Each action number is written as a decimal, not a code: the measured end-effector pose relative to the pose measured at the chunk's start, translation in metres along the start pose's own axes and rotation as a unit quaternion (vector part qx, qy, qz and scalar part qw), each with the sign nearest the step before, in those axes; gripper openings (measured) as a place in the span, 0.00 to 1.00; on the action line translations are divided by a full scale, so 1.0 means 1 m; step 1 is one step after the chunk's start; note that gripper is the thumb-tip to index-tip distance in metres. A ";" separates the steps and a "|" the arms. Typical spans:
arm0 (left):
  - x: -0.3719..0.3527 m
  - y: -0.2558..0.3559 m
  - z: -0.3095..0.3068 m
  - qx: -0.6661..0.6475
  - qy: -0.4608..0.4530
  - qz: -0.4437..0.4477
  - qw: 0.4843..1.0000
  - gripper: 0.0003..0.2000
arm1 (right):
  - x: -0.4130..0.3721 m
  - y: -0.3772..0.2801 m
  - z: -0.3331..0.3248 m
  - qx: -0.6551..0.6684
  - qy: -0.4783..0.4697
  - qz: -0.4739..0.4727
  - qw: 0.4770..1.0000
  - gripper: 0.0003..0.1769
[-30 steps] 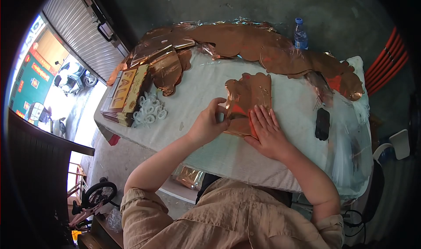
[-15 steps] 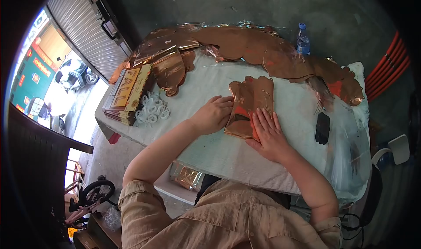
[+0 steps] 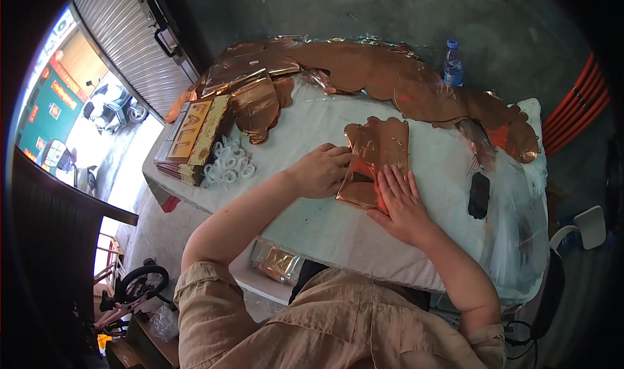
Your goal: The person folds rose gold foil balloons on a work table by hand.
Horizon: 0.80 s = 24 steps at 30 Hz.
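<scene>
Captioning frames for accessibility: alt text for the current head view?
The person's right hand rests spread on a copper-coloured foil piece, the left hand at its left edge. On the pale-covered table lie more foil sheets, packs printed FALL and white rings.

"FALL" on the stacked packets (image 3: 193, 135)

The single view looks from the person's head, forward and steeply down over the bench (image 3: 318, 232), close enough that the left hand (image 3: 322, 171) and right hand (image 3: 404, 205) sit mid-view. Its wide, dark-cornered field runs from the shirt (image 3: 331, 323) at the near edge to the metal shutter (image 3: 117, 34) at far left.
</scene>
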<state>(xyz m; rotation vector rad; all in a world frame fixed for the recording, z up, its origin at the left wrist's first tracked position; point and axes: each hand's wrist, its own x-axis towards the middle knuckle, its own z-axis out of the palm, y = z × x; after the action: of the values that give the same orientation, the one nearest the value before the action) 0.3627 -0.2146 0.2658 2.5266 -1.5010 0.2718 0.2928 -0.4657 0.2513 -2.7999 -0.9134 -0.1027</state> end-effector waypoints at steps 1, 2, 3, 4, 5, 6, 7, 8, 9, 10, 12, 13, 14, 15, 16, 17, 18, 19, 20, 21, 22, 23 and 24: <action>-0.001 0.000 0.000 0.000 0.000 0.000 1.000 0.17 | 0.000 0.000 0.000 0.000 0.000 0.000 1.000 0.47; -0.002 0.001 0.001 0.006 -0.009 -0.004 1.000 0.17 | 0.000 0.001 -0.001 0.008 -0.006 0.001 1.000 0.48; -0.003 0.001 0.001 0.012 -0.017 -0.007 1.000 0.18 | 0.000 0.001 -0.002 0.016 -0.012 0.003 1.000 0.48; -0.004 0.001 0.002 0.013 -0.018 -0.004 1.000 0.18 | 0.001 0.002 -0.002 0.016 -0.010 0.005 1.000 0.48; -0.004 0.002 0.003 -0.027 0.002 -0.024 0.999 0.19 | 0.001 0.002 -0.002 0.032 -0.017 0.010 0.999 0.49; -0.006 0.003 0.004 -0.067 0.022 -0.042 0.997 0.21 | 0.001 0.002 -0.003 0.049 -0.024 0.015 0.998 0.49; -0.008 0.003 0.003 -0.069 0.021 -0.037 0.997 0.21 | 0.001 0.001 -0.005 0.049 -0.023 0.021 0.998 0.49; -0.009 0.006 0.000 -0.101 0.010 -0.070 0.992 0.22 | 0.002 0.000 -0.009 0.072 -0.038 0.031 0.996 0.49; -0.008 0.007 -0.002 -0.133 -0.001 -0.101 0.986 0.24 | 0.002 0.000 -0.014 0.094 -0.053 0.043 0.993 0.48; -0.009 0.006 0.001 -0.137 0.000 -0.091 0.986 0.24 | 0.001 0.001 -0.013 0.097 -0.053 0.043 0.993 0.48; -0.011 0.002 0.008 -0.147 0.015 -0.100 0.984 0.21 | 0.000 0.002 -0.013 0.099 -0.055 0.054 0.992 0.48; -0.012 -0.001 0.009 -0.149 0.013 -0.091 0.985 0.21 | 0.000 0.001 -0.013 0.105 -0.058 0.054 0.991 0.48; -0.013 -0.003 0.009 -0.163 0.000 -0.101 0.981 0.20 | 0.001 0.001 -0.012 0.101 -0.062 0.060 0.991 0.48; -0.013 -0.005 0.008 -0.177 -0.013 -0.112 0.978 0.19 | -0.001 0.001 -0.010 0.101 -0.059 0.067 0.991 0.48; -0.012 -0.006 0.007 -0.177 -0.016 -0.106 0.978 0.19 | -0.001 0.001 -0.008 0.089 -0.056 0.061 0.993 0.48; -0.011 -0.007 0.004 -0.202 -0.029 -0.108 0.973 0.18 | -0.001 0.001 -0.006 0.077 -0.052 0.053 0.994 0.48; -0.010 -0.007 0.000 -0.228 -0.042 -0.112 0.966 0.18 | -0.001 0.001 -0.003 0.058 -0.045 0.048 0.996 0.48; -0.009 -0.005 -0.001 -0.226 -0.043 -0.111 0.967 0.18 | -0.002 0.002 0.000 0.058 -0.043 0.049 0.996 0.48; -0.008 -0.003 -0.003 -0.242 -0.030 -0.125 0.962 0.18 | -0.002 0.002 0.001 0.050 -0.037 0.046 0.997 0.48; -0.008 0.000 -0.004 -0.258 -0.016 -0.139 0.956 0.19 | -0.002 0.001 0.002 0.042 -0.031 0.042 0.998 0.48; -0.007 0.002 -0.005 -0.258 -0.016 -0.140 0.956 0.19 | -0.002 0.001 0.002 0.042 -0.031 0.041 0.998 0.48; -0.005 0.004 -0.007 -0.235 -0.035 -0.155 0.959 0.20 | -0.002 0.001 0.002 0.035 -0.033 0.042 0.998 0.49; -0.004 0.005 -0.008 -0.212 -0.053 -0.170 0.961 0.22 | -0.002 0.000 0.001 0.027 -0.035 0.043 0.998 0.49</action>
<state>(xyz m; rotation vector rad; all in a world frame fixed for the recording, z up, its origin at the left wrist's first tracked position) 0.3559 -0.2115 0.2725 2.4094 -0.9901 -0.2188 0.2912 -0.4666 0.2503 -2.8036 -0.7963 0.0320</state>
